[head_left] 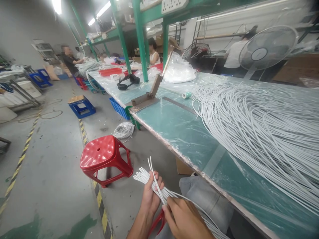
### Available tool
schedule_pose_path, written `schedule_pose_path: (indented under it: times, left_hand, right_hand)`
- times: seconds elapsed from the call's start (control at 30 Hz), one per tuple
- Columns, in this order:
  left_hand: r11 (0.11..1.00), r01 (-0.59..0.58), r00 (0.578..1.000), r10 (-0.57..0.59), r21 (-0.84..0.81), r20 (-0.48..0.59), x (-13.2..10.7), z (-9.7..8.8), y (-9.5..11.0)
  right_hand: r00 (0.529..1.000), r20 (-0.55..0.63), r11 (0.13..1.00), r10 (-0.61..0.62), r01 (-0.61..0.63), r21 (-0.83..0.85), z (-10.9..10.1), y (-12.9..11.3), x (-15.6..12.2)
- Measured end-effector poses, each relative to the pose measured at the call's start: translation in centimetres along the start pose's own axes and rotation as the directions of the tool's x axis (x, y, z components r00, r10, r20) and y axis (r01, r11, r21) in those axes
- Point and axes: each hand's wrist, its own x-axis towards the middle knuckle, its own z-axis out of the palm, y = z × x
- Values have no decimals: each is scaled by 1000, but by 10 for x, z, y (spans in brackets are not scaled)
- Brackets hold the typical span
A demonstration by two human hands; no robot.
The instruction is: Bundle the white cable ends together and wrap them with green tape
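Near the bottom centre my left hand (151, 192) is closed round a bundle of thin white cables (141, 175), whose cut ends fan out past the fingers. My right hand (185, 215) is closed just below it, fingers pinching a couple of cables that cross the bundle at an angle. Behind the hands the cables trail down to the lower right, over my lap. On the table (171, 126) to the right lies a large loose coil of the same kind of cable (239, 122), apart from both hands.
A hinged metal lever tool (147, 101) sits on the table corner beside a small roll (186, 95). A red stool (99, 154), a blue stool (81, 107) and a wire coil (124, 130) stand on the floor. A fan (267, 49) and several people are farther back.
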Motion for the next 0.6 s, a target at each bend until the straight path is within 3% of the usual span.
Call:
schedule_pose_path:
  times: [0.1,0.17,0.4,0.6]
  left_hand:
    - [1000,-3,1000,3,12,6,0,3,0]
    - [1000,-4,1000,4,16,6,-1,4,1]
    - [1000,-2,1000,2,4,24,-4,3,1]
    - [999,-11,995,15,-41,103,-7,5,1]
  right_hand:
    - [992,-113,983,-50,29,-181,22,-2,0]
    - [989,-124,974,-77,48,-222,25,-1,0]
    - [985,-48,985,-166,164,-42,-24,10,3]
    - [976,55,956,-209,216,-197,-24,13,12]
